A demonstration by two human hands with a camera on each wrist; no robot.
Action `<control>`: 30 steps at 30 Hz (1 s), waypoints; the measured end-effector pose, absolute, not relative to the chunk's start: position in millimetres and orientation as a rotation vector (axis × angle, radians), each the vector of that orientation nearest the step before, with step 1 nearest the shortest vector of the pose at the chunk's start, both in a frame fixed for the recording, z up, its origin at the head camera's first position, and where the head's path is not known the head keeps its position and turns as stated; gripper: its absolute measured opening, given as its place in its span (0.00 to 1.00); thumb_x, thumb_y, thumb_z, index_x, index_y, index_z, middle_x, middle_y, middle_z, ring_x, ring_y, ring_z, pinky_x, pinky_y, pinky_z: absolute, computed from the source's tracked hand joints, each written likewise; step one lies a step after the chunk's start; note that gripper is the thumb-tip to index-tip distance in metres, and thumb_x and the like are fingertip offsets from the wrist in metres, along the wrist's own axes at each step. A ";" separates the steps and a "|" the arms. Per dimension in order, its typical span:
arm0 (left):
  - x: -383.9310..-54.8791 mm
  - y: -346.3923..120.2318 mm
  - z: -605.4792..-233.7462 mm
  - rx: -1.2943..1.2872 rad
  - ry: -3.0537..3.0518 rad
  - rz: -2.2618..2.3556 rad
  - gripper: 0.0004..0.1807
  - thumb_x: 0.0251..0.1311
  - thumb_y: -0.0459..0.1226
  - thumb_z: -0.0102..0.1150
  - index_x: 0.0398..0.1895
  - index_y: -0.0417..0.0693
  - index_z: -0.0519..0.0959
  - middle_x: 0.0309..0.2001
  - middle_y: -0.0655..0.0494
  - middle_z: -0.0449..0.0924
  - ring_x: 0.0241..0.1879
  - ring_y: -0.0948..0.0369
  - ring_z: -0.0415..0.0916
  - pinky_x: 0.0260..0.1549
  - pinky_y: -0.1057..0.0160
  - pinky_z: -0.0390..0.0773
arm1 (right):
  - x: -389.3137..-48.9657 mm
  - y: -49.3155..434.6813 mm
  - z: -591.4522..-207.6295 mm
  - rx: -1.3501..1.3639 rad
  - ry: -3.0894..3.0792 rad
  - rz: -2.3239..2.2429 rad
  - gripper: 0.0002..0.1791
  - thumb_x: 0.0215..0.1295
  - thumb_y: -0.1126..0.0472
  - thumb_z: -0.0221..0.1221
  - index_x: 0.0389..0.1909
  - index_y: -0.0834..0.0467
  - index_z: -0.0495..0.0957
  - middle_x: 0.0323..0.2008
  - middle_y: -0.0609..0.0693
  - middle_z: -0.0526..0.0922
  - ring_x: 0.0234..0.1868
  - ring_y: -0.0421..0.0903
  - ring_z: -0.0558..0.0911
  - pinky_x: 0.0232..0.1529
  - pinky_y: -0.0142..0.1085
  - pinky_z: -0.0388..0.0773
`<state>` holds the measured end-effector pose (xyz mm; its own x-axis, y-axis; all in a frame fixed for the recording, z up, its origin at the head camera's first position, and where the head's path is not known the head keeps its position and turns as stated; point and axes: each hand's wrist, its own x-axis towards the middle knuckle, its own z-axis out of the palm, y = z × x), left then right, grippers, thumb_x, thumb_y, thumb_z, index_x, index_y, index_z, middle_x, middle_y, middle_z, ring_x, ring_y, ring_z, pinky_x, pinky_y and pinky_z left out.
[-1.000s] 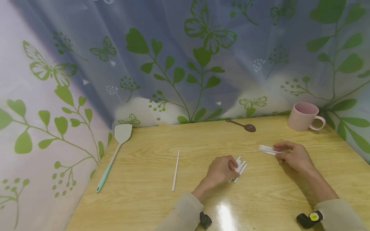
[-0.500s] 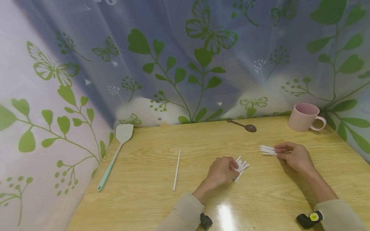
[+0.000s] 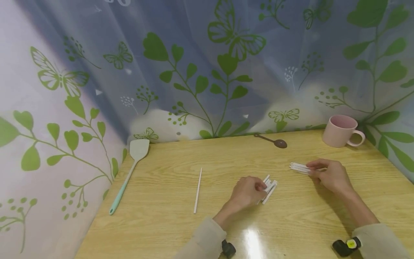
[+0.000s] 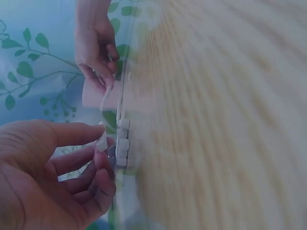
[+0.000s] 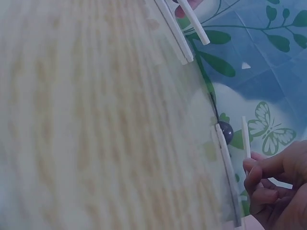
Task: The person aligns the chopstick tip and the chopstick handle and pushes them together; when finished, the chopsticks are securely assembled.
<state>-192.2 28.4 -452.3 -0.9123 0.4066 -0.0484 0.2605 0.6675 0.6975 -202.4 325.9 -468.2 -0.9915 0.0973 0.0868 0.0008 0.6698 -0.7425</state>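
Observation:
My left hand (image 3: 247, 191) pinches a short white stick (image 4: 101, 141) between thumb and fingertips. It holds it just over a loose pile of similar white sticks (image 3: 266, 198), partly hidden by the fingers. To the right, my right hand (image 3: 331, 175) pinches another slim white stick (image 5: 245, 136) between thumb and index finger. Beneath that stick lies a neat side-by-side row of white sticks (image 3: 298, 167), their narrow ends pointing left and their other ends covered by the fingers. One tapered white stick (image 3: 197, 190) lies alone left of my left hand.
A spatula with a mint handle (image 3: 118, 197) lies along the table's left side. Toward the back edge are a dark brown spoon (image 3: 279, 143) and, at the right corner, a pink mug (image 3: 333, 133). A leaf-patterned curtain (image 3: 181, 82) hangs right behind the wooden table (image 3: 155, 230).
The stick in my left hand swings out rightward, then back closer in line with its pile. At my right hand, a stick spread slightly from the row now lies closer against it.

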 end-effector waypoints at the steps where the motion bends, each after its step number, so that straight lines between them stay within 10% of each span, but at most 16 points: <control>1: -192.3 26.9 -452.5 0.542 2.682 1.083 0.05 0.63 0.36 0.69 0.40 0.47 0.89 0.30 0.65 0.83 0.27 0.71 0.73 0.28 0.72 0.73 | -202.1 325.0 -466.6 -0.069 -2.767 1.209 0.12 0.69 0.68 0.65 0.50 0.69 0.84 0.35 0.58 0.88 0.28 0.41 0.79 0.23 0.32 0.74; 18: -202.2 -8.0 -449.4 0.589 2.621 1.248 0.06 0.65 0.33 0.65 0.43 0.44 0.88 0.35 0.59 0.84 0.34 0.67 0.77 0.35 0.69 0.77 | -194.7 311.8 -451.2 0.051 -2.813 1.071 0.08 0.74 0.68 0.59 0.45 0.65 0.86 0.41 0.65 0.86 0.32 0.47 0.76 0.23 0.34 0.71; 21: -203.4 -15.8 -448.4 0.589 2.609 1.271 0.06 0.67 0.33 0.64 0.43 0.45 0.87 0.36 0.59 0.84 0.35 0.67 0.77 0.34 0.68 0.78 | -193.3 310.0 -450.0 0.054 -2.788 1.059 0.07 0.74 0.67 0.60 0.44 0.64 0.86 0.39 0.66 0.85 0.35 0.56 0.74 0.39 0.50 0.73; 25: -204.7 -25.5 -446.5 0.574 2.611 1.296 0.08 0.68 0.34 0.62 0.45 0.46 0.87 0.36 0.60 0.85 0.35 0.67 0.77 0.36 0.67 0.78 | -191.5 306.8 -446.8 0.098 -2.744 1.054 0.07 0.76 0.66 0.59 0.43 0.64 0.84 0.46 0.71 0.85 0.51 0.74 0.72 0.50 0.77 0.52; 30: -204.6 -36.4 -440.8 0.563 2.582 1.370 0.10 0.71 0.35 0.61 0.50 0.49 0.88 0.39 0.59 0.87 0.38 0.68 0.79 0.38 0.67 0.80 | -189.4 301.3 -439.7 0.160 -2.763 1.113 0.09 0.80 0.63 0.55 0.46 0.64 0.82 0.46 0.67 0.86 0.56 0.74 0.77 0.53 0.77 0.51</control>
<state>-204.6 -36.4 -440.8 -0.9154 0.4014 0.0308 0.2506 0.5082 0.8240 -189.4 301.3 -439.7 -0.9817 -0.0397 0.1862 -0.1577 0.7174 -0.6786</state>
